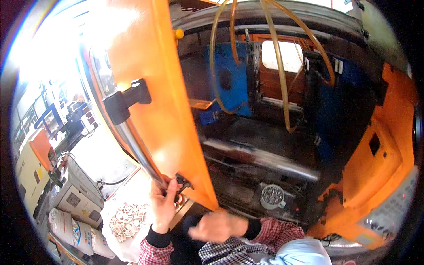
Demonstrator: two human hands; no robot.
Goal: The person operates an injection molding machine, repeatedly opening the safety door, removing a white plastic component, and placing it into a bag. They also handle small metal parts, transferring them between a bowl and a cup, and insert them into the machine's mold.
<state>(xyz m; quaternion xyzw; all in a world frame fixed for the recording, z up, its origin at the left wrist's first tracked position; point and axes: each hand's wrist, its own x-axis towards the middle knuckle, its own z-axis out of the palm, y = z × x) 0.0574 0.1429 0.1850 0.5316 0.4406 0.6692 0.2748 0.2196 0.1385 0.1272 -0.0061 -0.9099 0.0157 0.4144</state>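
Note:
My left hand [163,204] is wrapped round the lower end of a long metal door handle [140,143], just beside its black bracket. The handle runs up the face of an orange machine door [176,115]. In front of my body, near the door's lower corner, is my right hand [218,227]. It is smeared by motion; its fingers look curled, but whether they hold anything cannot be made out. Next to my left wrist, a white bag [108,216] holds many small beige parts [128,222].
Right of the door lies the machine's dark interior, with blue mould plates [229,75], hanging yellowish hoses [279,66] and a metal bar [265,160]. A white cup [273,197] of small grey pieces stands low inside. An orange panel [375,163] borders the right; filled sacks [73,232] lie lower left.

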